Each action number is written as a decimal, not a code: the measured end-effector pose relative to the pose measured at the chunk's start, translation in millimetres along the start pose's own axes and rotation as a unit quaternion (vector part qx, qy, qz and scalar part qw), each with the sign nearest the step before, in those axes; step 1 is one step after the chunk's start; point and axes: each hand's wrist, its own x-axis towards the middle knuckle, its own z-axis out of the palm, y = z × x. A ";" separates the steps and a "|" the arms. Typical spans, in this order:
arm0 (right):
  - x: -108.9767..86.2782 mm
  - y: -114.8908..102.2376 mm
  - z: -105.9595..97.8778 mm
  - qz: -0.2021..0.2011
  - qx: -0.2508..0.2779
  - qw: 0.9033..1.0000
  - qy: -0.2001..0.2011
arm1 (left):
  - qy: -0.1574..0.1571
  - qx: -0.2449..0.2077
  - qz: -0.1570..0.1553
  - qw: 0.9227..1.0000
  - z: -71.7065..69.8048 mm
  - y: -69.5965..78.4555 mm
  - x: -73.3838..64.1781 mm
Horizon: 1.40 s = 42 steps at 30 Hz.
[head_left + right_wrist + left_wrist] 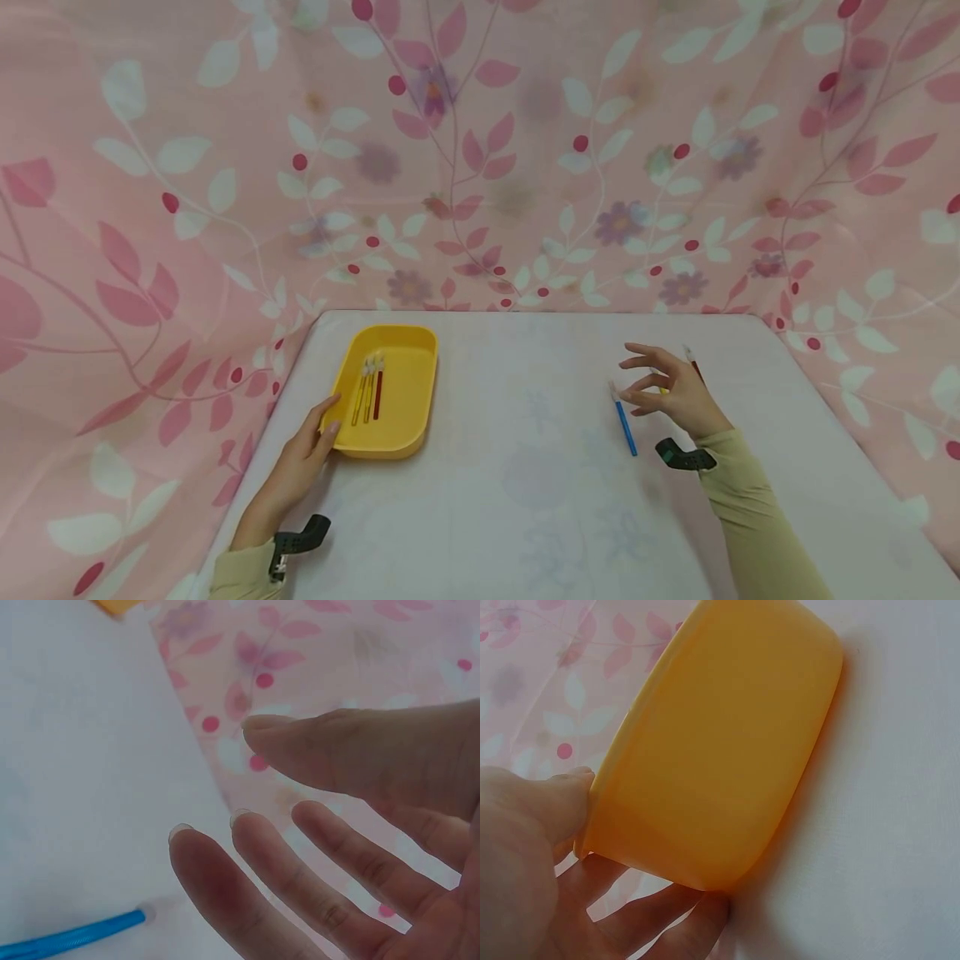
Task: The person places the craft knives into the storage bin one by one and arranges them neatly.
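My left hand grips the near left side of a yellow plastic tray. In the left wrist view its thumb lies at the rim and the fingers are against the outer wall. Two slim yellow sticks and a dark red one, all pale-tipped, lie inside. My right hand hovers over the right part of the table, holding nothing, thumb apart from the fingers in the right wrist view. Close to its fingertips lies a blue pale-tipped stick. A yellow stick and a dark red one are partly hidden by the hand.
A white cloth covers the table. Behind it and along its sides hangs a pink curtain with leaves and flowers. Each wrist carries a black camera mount, such as the right one.
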 end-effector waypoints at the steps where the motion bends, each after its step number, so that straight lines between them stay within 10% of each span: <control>1: -0.1 3.5 -0.6 0.005 0.002 1.000 0.002 | 0.000 -0.001 -0.001 1.000 0.1 0.0 0.0; 20: 7.7 44.0 -0.4 0.118 -0.077 0.990 -0.010 | -0.006 -0.017 -0.015 1.000 -0.4 -2.4 1.2; 42: 17.0 63.0 1.9 0.094 -0.127 0.986 -0.050 | -0.012 -0.031 -0.017 0.999 -1.1 -2.6 1.9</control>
